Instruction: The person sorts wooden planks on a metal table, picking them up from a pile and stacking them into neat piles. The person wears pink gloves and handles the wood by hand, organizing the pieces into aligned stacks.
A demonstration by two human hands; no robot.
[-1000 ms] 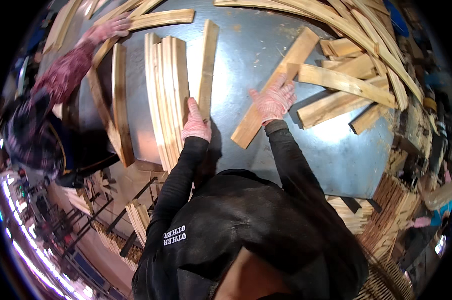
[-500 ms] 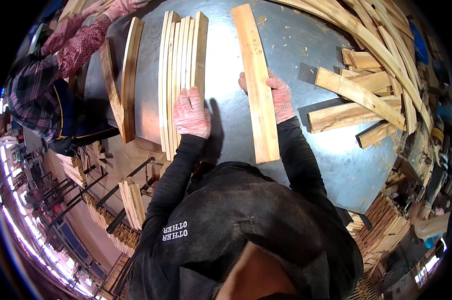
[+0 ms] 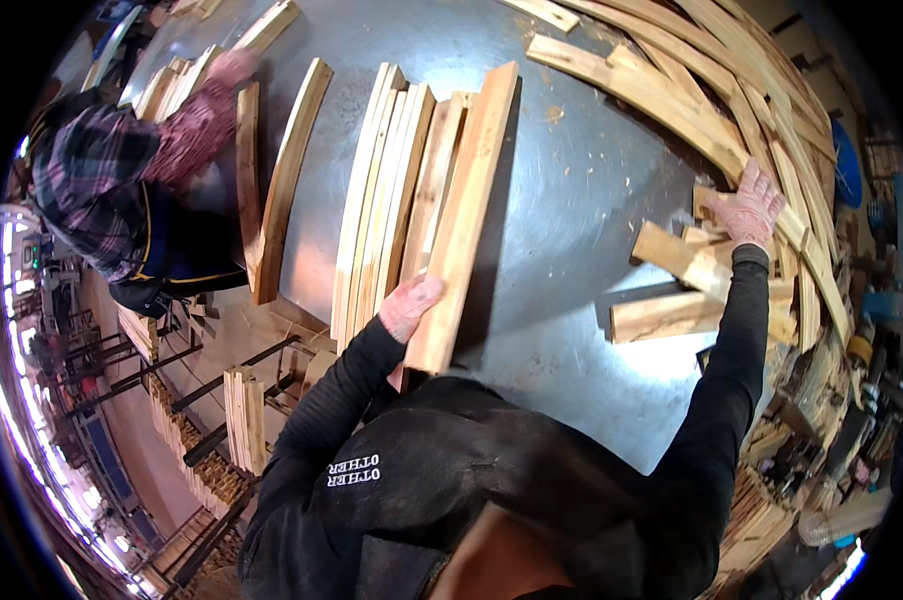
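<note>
My left hand (image 3: 411, 305), in a pink and white knit glove, is closed around the near end of a wooden board (image 3: 471, 210). That board leans at the right side of a row of upright wooden boards (image 3: 379, 200) on the metal table. Farther right, my right hand (image 3: 749, 208), gloved alike, reaches out with its fingers stretched over the long wooden strips (image 3: 661, 105) at the table's right side. Just below it lie several short wooden pieces (image 3: 666, 317), crossed over one another.
At the left, a co-worker's gloved arm (image 3: 196, 130) reaches over the metal table (image 3: 561, 190). Two curved boards (image 3: 291, 180) stand between that person and my row. Stacked wood (image 3: 241, 420) sits on a rack at lower left.
The board I held has moved left against the row, with my left hand now on it. My right hand has let it go and moved right to the long strips.
</note>
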